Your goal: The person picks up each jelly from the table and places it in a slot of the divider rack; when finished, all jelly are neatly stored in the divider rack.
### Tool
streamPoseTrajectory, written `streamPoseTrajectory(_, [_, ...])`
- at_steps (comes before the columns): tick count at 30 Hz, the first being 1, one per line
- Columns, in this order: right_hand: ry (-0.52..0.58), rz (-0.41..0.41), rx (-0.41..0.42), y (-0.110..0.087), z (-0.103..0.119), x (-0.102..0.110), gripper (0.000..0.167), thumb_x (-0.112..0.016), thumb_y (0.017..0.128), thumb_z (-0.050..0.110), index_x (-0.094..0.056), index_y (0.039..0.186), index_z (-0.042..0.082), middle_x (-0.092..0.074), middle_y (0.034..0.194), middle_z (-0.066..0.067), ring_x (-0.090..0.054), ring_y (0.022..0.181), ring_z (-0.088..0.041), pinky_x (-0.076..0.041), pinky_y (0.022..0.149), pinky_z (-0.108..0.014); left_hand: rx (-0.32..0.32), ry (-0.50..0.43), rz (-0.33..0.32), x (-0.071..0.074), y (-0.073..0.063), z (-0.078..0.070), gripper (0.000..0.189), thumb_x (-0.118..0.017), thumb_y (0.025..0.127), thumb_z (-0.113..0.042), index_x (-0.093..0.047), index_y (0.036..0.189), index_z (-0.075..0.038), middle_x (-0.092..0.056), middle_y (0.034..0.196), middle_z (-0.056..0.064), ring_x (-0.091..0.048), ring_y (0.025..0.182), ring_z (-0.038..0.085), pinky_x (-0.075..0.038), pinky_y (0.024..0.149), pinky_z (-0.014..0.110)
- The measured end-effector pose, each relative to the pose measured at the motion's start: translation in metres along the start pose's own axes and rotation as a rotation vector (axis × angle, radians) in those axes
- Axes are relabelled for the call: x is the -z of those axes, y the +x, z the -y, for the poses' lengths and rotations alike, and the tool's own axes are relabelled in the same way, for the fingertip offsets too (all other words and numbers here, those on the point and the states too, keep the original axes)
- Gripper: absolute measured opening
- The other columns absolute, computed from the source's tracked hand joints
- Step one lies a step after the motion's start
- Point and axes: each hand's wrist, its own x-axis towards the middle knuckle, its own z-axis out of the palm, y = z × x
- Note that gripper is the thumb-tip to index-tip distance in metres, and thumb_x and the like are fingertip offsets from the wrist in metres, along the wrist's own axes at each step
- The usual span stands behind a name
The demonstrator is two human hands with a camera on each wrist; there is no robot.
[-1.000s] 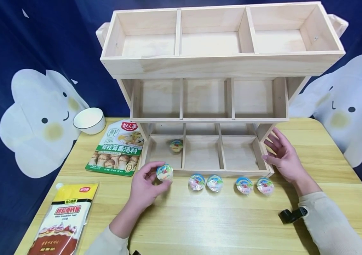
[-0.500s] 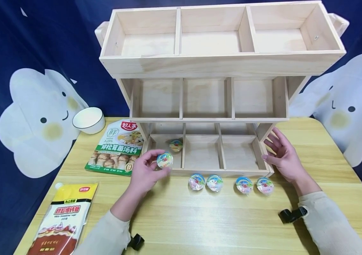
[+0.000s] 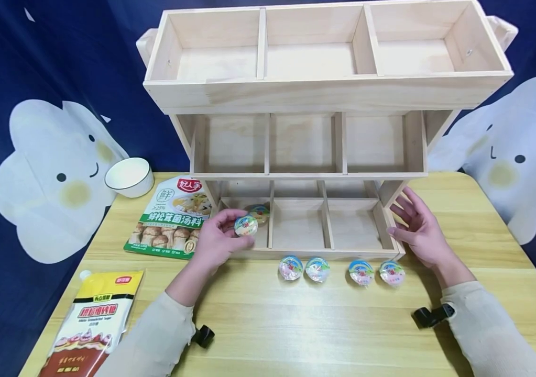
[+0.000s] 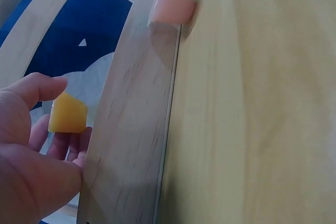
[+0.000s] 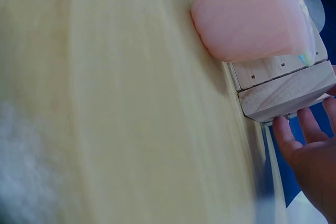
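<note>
My left hand (image 3: pixel 218 238) pinches a small jelly cup (image 3: pixel 246 225) between thumb and fingers, over the bottom left compartment of a wooden shelf unit (image 3: pixel 329 97). The held jelly cup (image 4: pixel 68 114) looks yellow-orange in the left wrist view, and its printed lid faces up in the head view. Just behind it, another jelly cup (image 3: pixel 260 213) lies inside that compartment. My right hand (image 3: pixel 419 233) rests its fingertips against the outer right end of the bottom tray (image 3: pixel 315 255). In the right wrist view these fingers (image 5: pixel 286 135) touch the wooden corner, close to a pink jelly cup (image 5: pixel 252 19).
Several jelly cups (image 3: pixel 317 269) stand in a row on the table (image 3: pixel 305 324) along the tray's front. At left are a soup-mix pouch (image 3: pixel 166 220), a sugar bag (image 3: pixel 93 319) and a white bowl (image 3: pixel 129 177). Upper tiers overhang the bottom tray.
My left hand has carried its jelly cup up and away from me, from the tray's front edge to over the left compartment. The right hand has stayed in place.
</note>
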Motion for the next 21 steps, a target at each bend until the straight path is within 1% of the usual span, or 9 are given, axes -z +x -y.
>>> streamPoseTrajectory(7, [0.000, -0.005, 0.000, 0.001, 0.002, -0.001, 0.099, -0.045, 0.075, -0.040, -0.022, 0.159, 0.007, -0.033, 0.156, -0.020, -0.046, 0.135, -0.022, -0.044, 0.103, -0.026, 0.033, 0.044, 0.015, -0.003, 0.011, -0.001, 0.057, -0.082, 0.064, 0.013, -0.064, 0.118, 0.003, -0.062, 0.107, 0.018, -0.061, 0.092, 0.027, -0.056, 0.077, 0.026])
streamPoseTrajectory(12, [0.011, 0.005, 0.012, 0.002, 0.002, -0.002, 0.099, -0.044, 0.075, -0.040, -0.021, 0.159, 0.006, -0.032, 0.156, -0.021, -0.045, 0.135, -0.023, -0.044, 0.103, -0.027, 0.028, 0.086, 0.028, -0.001, 0.018, 0.001, 0.057, -0.084, 0.064, 0.011, -0.064, 0.116, 0.003, -0.063, 0.105, 0.017, -0.060, 0.091, 0.027, -0.055, 0.076, 0.027])
streamPoseTrajectory(15, [0.018, 0.010, 0.013, 0.002, 0.001, -0.002, 0.099, -0.044, 0.074, -0.041, -0.020, 0.159, 0.006, -0.031, 0.157, -0.022, -0.045, 0.135, -0.023, -0.045, 0.102, -0.028, 0.001, 0.127, 0.065, 0.001, 0.022, 0.001, 0.055, -0.085, 0.064, 0.009, -0.065, 0.114, 0.002, -0.063, 0.103, 0.016, -0.060, 0.092, 0.028, -0.054, 0.075, 0.029])
streamPoseTrajectory(18, [0.021, 0.014, 0.013, 0.002, 0.001, -0.002, 0.100, -0.043, 0.074, -0.041, -0.020, 0.159, 0.006, -0.030, 0.157, -0.023, -0.045, 0.135, -0.023, -0.046, 0.101, -0.029, -0.019, 0.174, 0.120, 0.003, 0.027, 0.003, 0.052, -0.087, 0.064, 0.007, -0.066, 0.112, 0.002, -0.065, 0.102, 0.015, -0.060, 0.091, 0.028, -0.053, 0.076, 0.030])
streamPoseTrajectory(21, [0.014, 0.010, 0.013, 0.000, 0.000, -0.002, 0.100, -0.044, 0.074, -0.041, -0.020, 0.159, 0.006, -0.031, 0.157, -0.023, -0.045, 0.135, -0.023, -0.046, 0.101, -0.029, -0.014, 0.196, 0.170, 0.005, 0.031, 0.004, 0.052, -0.089, 0.063, 0.005, -0.067, 0.111, 0.001, -0.066, 0.102, 0.013, -0.060, 0.092, 0.028, -0.053, 0.078, 0.032])
